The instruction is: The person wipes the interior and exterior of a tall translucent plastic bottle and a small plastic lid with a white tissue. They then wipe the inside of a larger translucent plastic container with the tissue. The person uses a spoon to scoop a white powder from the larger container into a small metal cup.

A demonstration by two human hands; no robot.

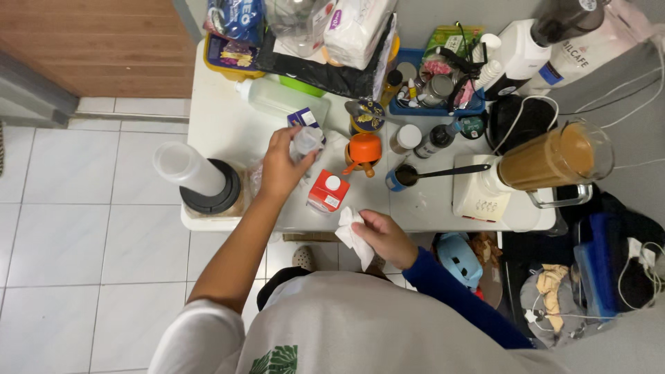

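The left hand (279, 166) curls its fingers around a small clear plastic cup (306, 142), just left of the orange jar (364, 151) on the white table (222, 125). The right hand (384, 235) pinches a crumpled white tissue (350, 234), below the jar. Far right of it, a blender jug (554, 158) holds brown liquid.

Clear plastic cup (306, 142): small, see-through, held upright in my left grip (280, 166) above the white counter (228, 128), just above and left of the red carton. White crumpled tissue (352, 234): pinched in my right grip (384, 237) at the counter's near edge, one corner hanging down past the edge, just below and right of the carton.
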